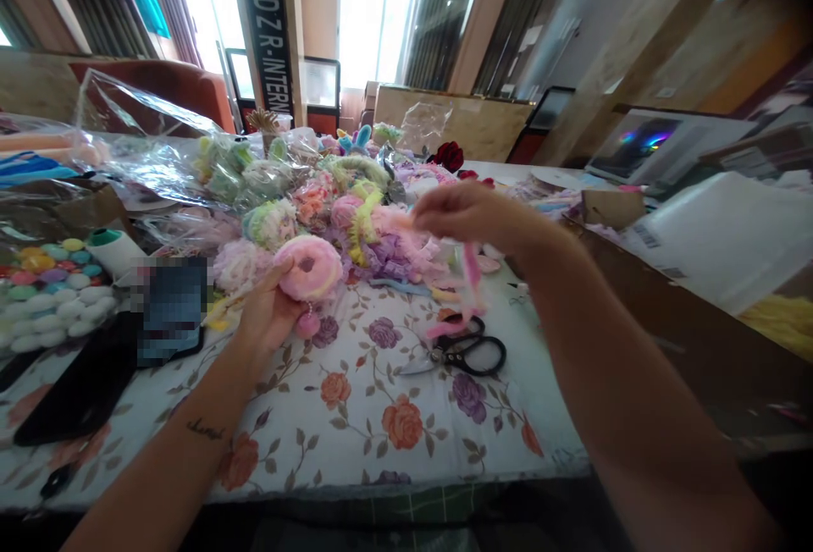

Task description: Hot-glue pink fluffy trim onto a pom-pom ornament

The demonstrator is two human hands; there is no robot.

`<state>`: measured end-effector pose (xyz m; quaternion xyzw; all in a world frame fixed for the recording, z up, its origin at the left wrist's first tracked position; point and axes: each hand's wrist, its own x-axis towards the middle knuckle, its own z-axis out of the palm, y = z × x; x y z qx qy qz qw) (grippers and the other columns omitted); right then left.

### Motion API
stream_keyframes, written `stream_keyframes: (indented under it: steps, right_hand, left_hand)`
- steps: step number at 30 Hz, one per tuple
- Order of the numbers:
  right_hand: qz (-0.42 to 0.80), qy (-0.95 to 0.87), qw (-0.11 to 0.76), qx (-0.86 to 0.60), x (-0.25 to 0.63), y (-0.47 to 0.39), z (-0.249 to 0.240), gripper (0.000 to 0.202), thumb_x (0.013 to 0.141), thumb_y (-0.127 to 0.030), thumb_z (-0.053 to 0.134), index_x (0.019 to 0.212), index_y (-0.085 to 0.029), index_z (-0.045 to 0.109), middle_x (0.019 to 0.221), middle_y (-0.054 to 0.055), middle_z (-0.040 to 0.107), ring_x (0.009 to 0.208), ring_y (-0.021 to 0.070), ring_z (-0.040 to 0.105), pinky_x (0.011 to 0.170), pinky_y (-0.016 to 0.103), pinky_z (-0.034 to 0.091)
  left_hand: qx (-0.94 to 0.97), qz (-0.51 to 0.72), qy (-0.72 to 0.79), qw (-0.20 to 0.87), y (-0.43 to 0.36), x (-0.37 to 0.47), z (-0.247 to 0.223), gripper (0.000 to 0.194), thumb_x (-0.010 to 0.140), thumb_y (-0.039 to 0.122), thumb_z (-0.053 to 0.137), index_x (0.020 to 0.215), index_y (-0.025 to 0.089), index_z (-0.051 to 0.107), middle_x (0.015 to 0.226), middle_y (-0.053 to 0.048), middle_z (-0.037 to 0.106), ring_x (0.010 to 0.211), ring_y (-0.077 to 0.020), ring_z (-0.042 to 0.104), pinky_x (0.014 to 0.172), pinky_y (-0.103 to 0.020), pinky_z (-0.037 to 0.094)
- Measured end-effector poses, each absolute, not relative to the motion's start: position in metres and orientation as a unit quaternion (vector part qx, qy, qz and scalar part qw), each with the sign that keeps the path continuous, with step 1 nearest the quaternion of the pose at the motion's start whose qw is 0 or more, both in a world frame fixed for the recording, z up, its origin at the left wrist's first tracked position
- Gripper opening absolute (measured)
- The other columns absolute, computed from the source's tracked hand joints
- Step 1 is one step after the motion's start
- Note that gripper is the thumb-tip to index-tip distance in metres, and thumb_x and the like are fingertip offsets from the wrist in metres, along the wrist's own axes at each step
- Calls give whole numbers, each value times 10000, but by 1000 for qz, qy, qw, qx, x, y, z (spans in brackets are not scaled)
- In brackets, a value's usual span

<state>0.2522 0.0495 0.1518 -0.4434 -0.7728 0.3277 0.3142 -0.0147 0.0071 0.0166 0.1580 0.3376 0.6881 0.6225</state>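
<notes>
My left hand [270, 308] holds a fluffy pink ring-shaped piece [311, 267], its fingers wrapped round the left and lower sides. A small pink ball [308, 326] hangs beneath that piece. To the right, my right hand [454, 212] is raised over the colourful yarn pile, fingers bent together and slightly blurred. Pink fuzzy yarn [471, 277] hangs below this hand, and a pale pink strand shows at its fingertips. Black-handled scissors [467, 356] lie on the floral cloth [359, 442], with pink yarn across one handle.
At the left are a phone [171, 315], a black case [80, 395] and a heap of coloured pompoms [54, 298]. Fluffy yarn balls [270, 222] and clear plastic wrap [146, 141] fill the back. A white plastic package [711, 234] stands at the right.
</notes>
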Motion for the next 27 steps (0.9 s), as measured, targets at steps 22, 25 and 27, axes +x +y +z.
stream_keyframes:
  steps: [22,25,27]
  right_hand:
    - [155,-864,159,-452,223,16,20,139,882,-98,636,863,-173,752,909,80,723,846,197,638,785,292,452]
    - [164,-881,151,-418,212,10,6,112,878,-98,669,842,-173,743,896,74,703,852,188,621,778,283,455]
    - [165,-883,153,-413,208,10,-1,134,886,-79,651,815,-162,728,863,80,691,877,204,609,795,303,451]
  left_hand:
    - [191,685,364,602,7,-15,15,118,830,117,656,939,120,701,935,-66,721,765,-163,674,590,-248,624]
    - [220,668,390,595,6,-16,12,166,787,133,715,953,122,708,935,-58,711,755,-156,661,535,-217,594]
    - [235,649,409,597,5,-16,12,186,771,147,740,954,126,712,926,-50,701,733,-147,647,516,-216,584]
